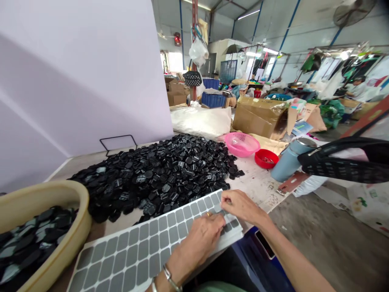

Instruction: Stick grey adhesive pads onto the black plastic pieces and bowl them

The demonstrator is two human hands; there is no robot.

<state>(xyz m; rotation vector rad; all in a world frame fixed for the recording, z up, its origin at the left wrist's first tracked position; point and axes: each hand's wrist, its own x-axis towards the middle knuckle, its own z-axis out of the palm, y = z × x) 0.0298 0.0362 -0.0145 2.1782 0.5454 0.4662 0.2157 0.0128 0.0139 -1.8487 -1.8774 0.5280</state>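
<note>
A white sheet of grey rounded rectangular pads [138, 252] lies along the table's front edge, apparently on a stack of such sheets. My left hand [202, 237], with a metal bangle at the wrist, rests over its right part, fingers bent and close together. Beside it, my right hand [238, 206] is closed in a pinch at the sheet's far right corner. Whatever is between the fingers of either hand is hidden or too small to name. Behind the sheet spreads a big heap of small black plastic pieces [170, 174].
A yellowish tub [83, 207] of black pieces stands at the left. To the right of the heap are a pink basket [242, 144], a red bowl [266, 158] and a blue-grey flask [287, 162]. A cardboard box [258, 116] and a white sack [202, 120] lie farther back.
</note>
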